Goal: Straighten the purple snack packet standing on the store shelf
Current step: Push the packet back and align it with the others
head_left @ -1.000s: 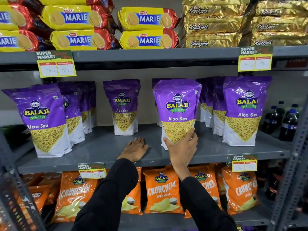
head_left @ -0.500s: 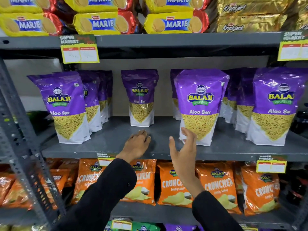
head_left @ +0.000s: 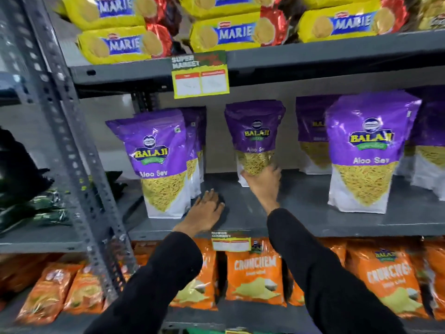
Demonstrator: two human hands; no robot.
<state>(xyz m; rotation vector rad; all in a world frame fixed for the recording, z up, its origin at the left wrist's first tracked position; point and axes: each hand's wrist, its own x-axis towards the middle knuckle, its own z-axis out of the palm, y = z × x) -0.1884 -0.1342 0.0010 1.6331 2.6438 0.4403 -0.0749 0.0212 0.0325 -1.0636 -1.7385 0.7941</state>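
Right hand [head_left: 261, 185] fingers grip purple packet [head_left: 255, 136] on grey shelf [head_left: 301, 213] — left hand [head_left: 204, 210] flat, empty.

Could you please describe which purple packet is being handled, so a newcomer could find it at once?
Look at the grey middle shelf, under the yellow price tag. The purple packet stands alone near the back. Unlike its neighbours, it has the right hand at its base.

Head camera faces shelf [head_left: 301, 220] closely, angled down.
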